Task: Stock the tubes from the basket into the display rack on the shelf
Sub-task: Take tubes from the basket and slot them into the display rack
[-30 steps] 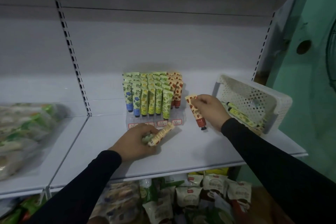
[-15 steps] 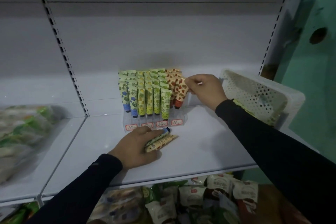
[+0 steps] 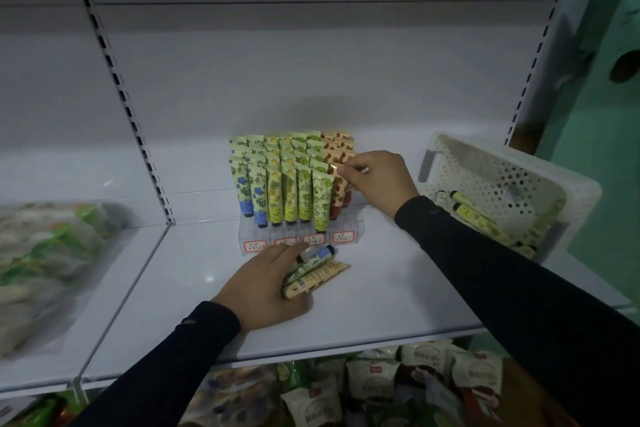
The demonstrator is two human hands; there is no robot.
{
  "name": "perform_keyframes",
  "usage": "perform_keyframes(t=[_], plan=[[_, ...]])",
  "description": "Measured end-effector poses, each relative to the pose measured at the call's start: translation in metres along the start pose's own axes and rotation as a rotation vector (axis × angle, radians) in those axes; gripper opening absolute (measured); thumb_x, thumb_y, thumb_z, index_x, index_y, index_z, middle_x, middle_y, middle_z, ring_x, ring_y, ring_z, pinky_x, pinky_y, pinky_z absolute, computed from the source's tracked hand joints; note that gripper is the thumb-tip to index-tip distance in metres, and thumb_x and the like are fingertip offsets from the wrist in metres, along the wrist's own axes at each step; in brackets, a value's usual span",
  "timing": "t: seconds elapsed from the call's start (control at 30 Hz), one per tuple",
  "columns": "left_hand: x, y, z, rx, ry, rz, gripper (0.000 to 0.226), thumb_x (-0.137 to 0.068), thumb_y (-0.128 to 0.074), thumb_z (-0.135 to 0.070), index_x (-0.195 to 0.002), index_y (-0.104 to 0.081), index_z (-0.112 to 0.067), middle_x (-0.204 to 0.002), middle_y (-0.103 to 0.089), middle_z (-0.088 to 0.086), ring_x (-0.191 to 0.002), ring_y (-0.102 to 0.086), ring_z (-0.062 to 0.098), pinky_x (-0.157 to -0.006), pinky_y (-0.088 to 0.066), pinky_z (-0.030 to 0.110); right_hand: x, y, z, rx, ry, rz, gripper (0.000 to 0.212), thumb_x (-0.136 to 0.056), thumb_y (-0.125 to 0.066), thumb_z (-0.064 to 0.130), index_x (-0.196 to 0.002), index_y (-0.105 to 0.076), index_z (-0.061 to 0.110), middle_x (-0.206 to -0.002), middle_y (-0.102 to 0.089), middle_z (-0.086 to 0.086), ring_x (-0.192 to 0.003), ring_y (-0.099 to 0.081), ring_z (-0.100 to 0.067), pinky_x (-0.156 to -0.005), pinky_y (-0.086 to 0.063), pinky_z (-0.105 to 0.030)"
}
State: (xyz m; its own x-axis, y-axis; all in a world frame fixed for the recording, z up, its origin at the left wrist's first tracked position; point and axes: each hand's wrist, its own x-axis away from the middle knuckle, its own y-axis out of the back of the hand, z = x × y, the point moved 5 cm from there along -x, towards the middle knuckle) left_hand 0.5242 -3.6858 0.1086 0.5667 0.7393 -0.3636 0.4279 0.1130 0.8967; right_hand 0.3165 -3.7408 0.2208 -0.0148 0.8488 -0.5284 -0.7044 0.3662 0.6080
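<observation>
A clear display rack stands mid-shelf, holding rows of upright tubes: blue-patterned at left, yellow and green in the middle, orange at right. My right hand pinches the crimped top of an orange tube standing in the rack's right column. Flat on the shelf in front of the rack, my left hand grips a bundle of tubes, one with a blue cap. The white perforated basket sits at the shelf's right end with several green tubes lying inside.
The white shelf has bare surface between rack and basket. Bagged goods lie on the neighbouring shelf at left. Packets fill the level below. A slotted upright divides the bays. A green wall is at right.
My right hand carried the orange tube from the open shelf up to the rack's right column and lowered it upright there. My left hand stayed put with its bundle.
</observation>
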Motion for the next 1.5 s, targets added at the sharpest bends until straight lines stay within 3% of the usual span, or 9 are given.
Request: perform_keyframes(t=[0.13,0.23,0.4,0.8,1.3,1.5], plan=[[-0.001,-0.002,0.003,-0.004,0.010,0.002,0.074,-0.076,-0.056,-0.058,-0.139,-0.049,-0.020,-0.122,-0.059,-0.002,-0.110,-0.053,0.017,-0.090,-0.038,0.021,-0.002,-0.002,0.002,0.043,0.001,0.037,0.025,-0.095,-0.060,0.026,-0.091,-0.077,0.007,-0.098,-0.075,-0.005,-0.083,-0.067,-0.013,-0.086,-0.050,-0.027],[-0.001,-0.002,0.003,0.016,-0.005,0.001,0.068,-0.077,-0.058,-0.058,-0.137,-0.051,-0.025,-0.117,-0.058,-0.005,-0.105,-0.052,0.015,-0.087,-0.038,0.021,-0.005,-0.001,0.001,0.068,-0.011,0.058,0.029,-0.095,-0.059,0.026,-0.086,-0.075,0.004,-0.086,-0.074,-0.007,-0.078,-0.068,-0.019,-0.084,-0.051,-0.031],[-0.002,-0.003,0.004,0.032,-0.012,0.003,0.066,-0.078,-0.057,-0.058,-0.136,-0.051,-0.028,-0.115,-0.057,-0.007,-0.104,-0.051,0.013,-0.086,-0.037,0.022,-0.007,-0.003,0.006,0.130,0.016,0.040,0.029,-0.094,-0.060,0.027,-0.083,-0.076,0.007,-0.081,-0.073,-0.001,-0.080,-0.064,-0.015,-0.078,-0.047,-0.026],[-0.002,-0.004,0.005,0.022,-0.016,0.014,0.066,-0.079,-0.056,-0.058,-0.137,-0.051,-0.028,-0.116,-0.057,-0.006,-0.104,-0.051,0.014,-0.087,-0.038,0.023,-0.016,-0.010,0.010,0.287,0.086,0.030,0.037,-0.096,-0.057,0.030,-0.079,-0.074,0.002,-0.075,-0.071,-0.010,-0.072,-0.062,-0.020,-0.061,-0.027,-0.017],[-0.001,-0.003,0.005,0.028,-0.026,-0.009,0.062,-0.078,-0.061,-0.055,-0.134,-0.053,-0.028,-0.111,-0.059,-0.006,-0.099,-0.053,0.015,-0.083,-0.039,0.023,-0.010,-0.010,0.006,0.159,-0.019,0.058,0.047,-0.093,-0.060,0.038,-0.072,-0.068,-0.003,-0.072,-0.067,-0.016,-0.070,-0.062,-0.029,-0.070,-0.050,-0.034],[-0.001,-0.004,0.006,0.028,-0.025,-0.014,0.062,-0.077,-0.060,-0.056,-0.132,-0.055,-0.026,-0.109,-0.060,-0.005,-0.097,-0.055,0.016,-0.082,-0.042,0.025,-0.004,0.008,0.008,0.178,-0.022,-0.060,0.061,-0.099,-0.044,0.043,-0.065,-0.056,-0.006,-0.069,-0.066,-0.021,-0.071,-0.064,-0.032,-0.073,-0.050,-0.035]])
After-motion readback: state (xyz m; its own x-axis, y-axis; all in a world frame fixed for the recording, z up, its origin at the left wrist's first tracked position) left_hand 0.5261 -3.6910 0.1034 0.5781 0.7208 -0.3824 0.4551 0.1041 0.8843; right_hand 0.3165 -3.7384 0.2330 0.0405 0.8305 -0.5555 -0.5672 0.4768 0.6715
